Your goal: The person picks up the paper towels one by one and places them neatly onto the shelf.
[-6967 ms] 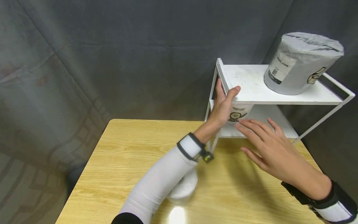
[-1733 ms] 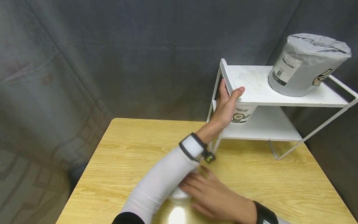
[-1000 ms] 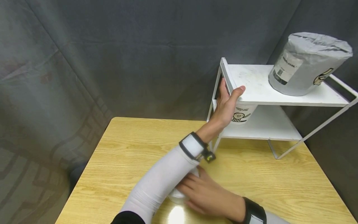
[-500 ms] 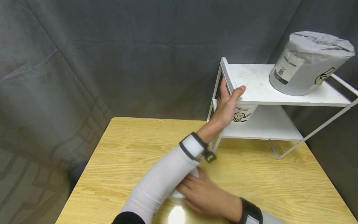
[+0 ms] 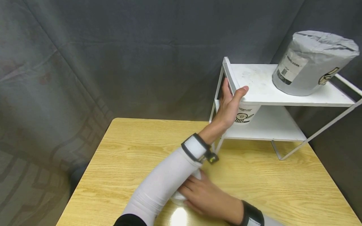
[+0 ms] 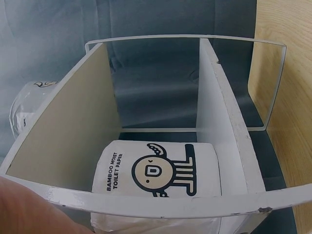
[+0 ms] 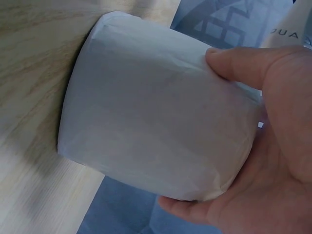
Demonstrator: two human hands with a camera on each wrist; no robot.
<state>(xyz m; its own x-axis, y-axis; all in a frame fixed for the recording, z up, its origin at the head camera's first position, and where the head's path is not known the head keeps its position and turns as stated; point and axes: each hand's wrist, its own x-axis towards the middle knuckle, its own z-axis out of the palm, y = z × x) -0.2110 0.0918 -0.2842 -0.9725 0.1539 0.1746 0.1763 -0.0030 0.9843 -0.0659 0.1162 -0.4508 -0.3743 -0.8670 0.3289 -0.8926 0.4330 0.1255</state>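
Observation:
My left hand (image 5: 227,110) grips the left end of a white two-tier shelf rack (image 5: 254,78), thumb over the upper board's edge. Just inside, on the lower board, stands a wrapped toilet paper roll (image 5: 245,114); its printed side faces the left wrist view. Under my left forearm, my right hand (image 5: 207,197) holds another white wrapped roll (image 7: 151,107) standing on the table. The right wrist view shows the thumb on one side of its top and a finger on the other. The forearm covers much of this roll in the head view.
A larger-looking wrapped roll (image 5: 305,69) with a label stands at the right of the upper board. The rack's thin legs (image 5: 278,150) rest on the wooden table (image 5: 141,147). Grey curtain (image 5: 169,56) hangs behind and at the left.
My right hand, seven seconds ago held out before the lower board, has come down left to the table roll and closed on it. Over the last half second it barely moves. My left hand keeps its grip.

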